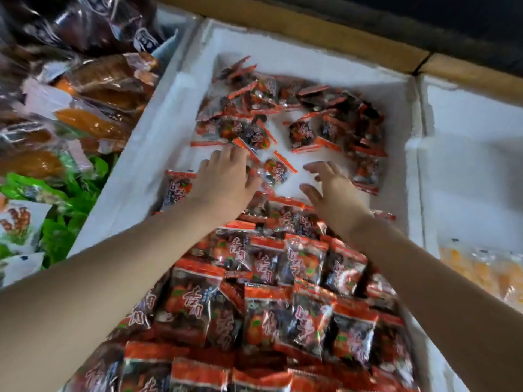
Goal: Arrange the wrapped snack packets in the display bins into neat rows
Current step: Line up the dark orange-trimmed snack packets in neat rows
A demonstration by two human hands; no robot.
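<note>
I'm looking down into a white foam bin (169, 123), with a brown ledge (311, 32) running behind it. The left hand (223, 176) is down at the middle of the bin, fingers bent onto the loose wrappers there, and I can't tell whether it actually grips one. The right hand (331, 188) hovers beside it, fingers spread wide and holding nothing, over bare foam floor. A single packet (276, 171) lies tilted between the two hands. Nearer me, the red-and-black snack packets (268, 306) sit in overlapping rows. At the far end there's a loose scatter (297, 108) of the same kind. On the left are brown wrapped goods (99, 89) and green packs (56, 193). On the right, a neighbouring bin holds yellow packets (481, 273).
</note>
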